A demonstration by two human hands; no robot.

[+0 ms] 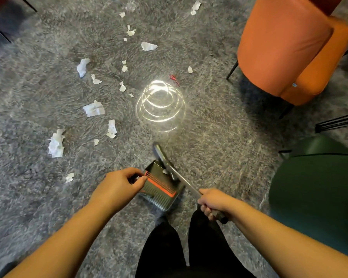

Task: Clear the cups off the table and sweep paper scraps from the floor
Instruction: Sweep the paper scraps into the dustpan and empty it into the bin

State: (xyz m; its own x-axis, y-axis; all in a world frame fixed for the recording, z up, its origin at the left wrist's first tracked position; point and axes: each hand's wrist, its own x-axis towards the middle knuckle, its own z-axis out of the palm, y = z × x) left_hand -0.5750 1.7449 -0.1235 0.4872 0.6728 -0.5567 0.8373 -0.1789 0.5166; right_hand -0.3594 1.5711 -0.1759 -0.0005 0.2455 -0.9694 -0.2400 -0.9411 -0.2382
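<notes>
So the grey marbled floor (209, 127) fills pretty much everything, with a bright spiral glare from a lamp (160, 103) reflecting right in the middle of it. An orange chair (285, 49) sits at the far right, and a dark green chair (317, 189) is close on the right, next to the person. Their dark trousers (189, 247) are visible straight down at the bottom.

The dustpan (161, 187) stands on the floor just in front of their feet, dark with a red comb strip along its edge. The left hand (119, 187) has fingers and thumb curled, pinching the dustpan's upper edge by the comb teeth. The right hand (214, 203) is wrapped tight around a metal handle (186, 184) that slants down across the dustpan; whether it's the broom's or the pan's own I can't tell, it's a bit blurred.

Paper scraps (93, 108) are scattered all over the floor to the left and ahead, well apart from the dustpan, the closest one (69, 177) just off to the left of the left hand. There's also a tiny red bit (174, 79) beside the glare. No cups or table in sight.
</notes>
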